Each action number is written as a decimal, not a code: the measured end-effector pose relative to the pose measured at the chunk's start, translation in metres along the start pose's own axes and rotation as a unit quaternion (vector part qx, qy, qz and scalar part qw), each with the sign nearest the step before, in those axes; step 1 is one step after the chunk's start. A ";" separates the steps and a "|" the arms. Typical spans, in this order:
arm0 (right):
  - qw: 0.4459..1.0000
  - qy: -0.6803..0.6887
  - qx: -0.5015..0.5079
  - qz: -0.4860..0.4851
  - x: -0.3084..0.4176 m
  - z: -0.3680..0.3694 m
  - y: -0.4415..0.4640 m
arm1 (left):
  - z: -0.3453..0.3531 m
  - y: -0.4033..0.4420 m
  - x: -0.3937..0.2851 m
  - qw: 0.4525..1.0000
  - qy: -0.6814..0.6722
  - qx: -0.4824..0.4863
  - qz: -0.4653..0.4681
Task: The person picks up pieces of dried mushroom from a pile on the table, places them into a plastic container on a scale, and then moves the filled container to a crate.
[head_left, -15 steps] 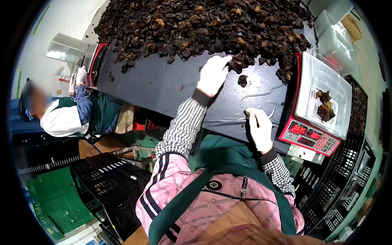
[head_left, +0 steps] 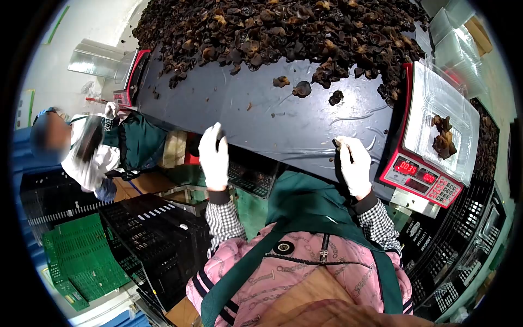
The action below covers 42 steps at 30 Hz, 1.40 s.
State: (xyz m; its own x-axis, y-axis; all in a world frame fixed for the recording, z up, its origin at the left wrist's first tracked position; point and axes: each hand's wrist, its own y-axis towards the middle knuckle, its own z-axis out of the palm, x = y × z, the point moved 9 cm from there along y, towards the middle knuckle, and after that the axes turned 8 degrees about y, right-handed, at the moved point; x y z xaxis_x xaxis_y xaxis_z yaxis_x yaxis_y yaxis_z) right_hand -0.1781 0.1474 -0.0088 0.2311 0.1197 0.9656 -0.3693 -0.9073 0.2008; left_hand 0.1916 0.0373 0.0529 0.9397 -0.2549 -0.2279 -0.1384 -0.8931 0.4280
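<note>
My left hand point(head_left: 214, 158), in a white glove, is over the table's near edge with nothing in it, thumb and fingers apart. My right hand point(head_left: 354, 168), gloved too, is closed at the fingertips on a small dark piece of wood ear mushroom point(head_left: 335, 143), low over the table's front. A big heap of dark brown wood ear mushrooms point(head_left: 261, 32) covers the far side. Loose pieces lie in front of it: a brown one point(head_left: 281, 82), a rounder dark one point(head_left: 301, 89) and a curled black one point(head_left: 336, 98).
At right, a red scale point(head_left: 419, 177) reading 0.035 bears a clear plastic tray point(head_left: 422, 109) with a few mushroom pieces point(head_left: 444, 139). Stacked clear trays point(head_left: 457, 49) stand behind. A co-worker point(head_left: 92, 144) is at left by another red scale point(head_left: 131, 82). Black crates point(head_left: 158, 240) stand below.
My left hand has drawn back from the heap's edge to the table's near edge. Two loose pieces now lie where it was. My right hand has hardly moved. The co-worker has lowered an arm.
</note>
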 end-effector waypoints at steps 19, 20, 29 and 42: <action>1.000 -0.004 0.006 -0.019 0.004 -0.001 0.001 | 0.111 0.103 -0.152 0.976 -0.083 -0.020 0.199; 1.000 -0.004 0.001 -0.016 0.004 -0.003 0.001 | 0.113 0.101 -0.148 0.976 -0.125 0.011 0.175; 0.979 0.179 -0.031 0.089 -0.024 -0.004 -0.003 | 0.135 0.056 -0.278 0.919 -0.201 0.092 0.326; 0.708 0.644 -0.082 0.278 -0.030 -0.005 0.007 | 0.051 0.053 -0.321 0.835 -0.289 0.307 0.353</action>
State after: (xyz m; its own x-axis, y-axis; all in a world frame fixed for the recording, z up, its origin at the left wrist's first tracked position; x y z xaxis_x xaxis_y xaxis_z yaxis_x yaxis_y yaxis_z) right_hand -0.1920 0.1393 -0.0357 -0.9643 0.1265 0.2326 -0.2054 -0.9118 -0.3555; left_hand -0.1335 0.0529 0.1046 0.2724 -0.7758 -0.5691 -0.8953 -0.4210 0.1454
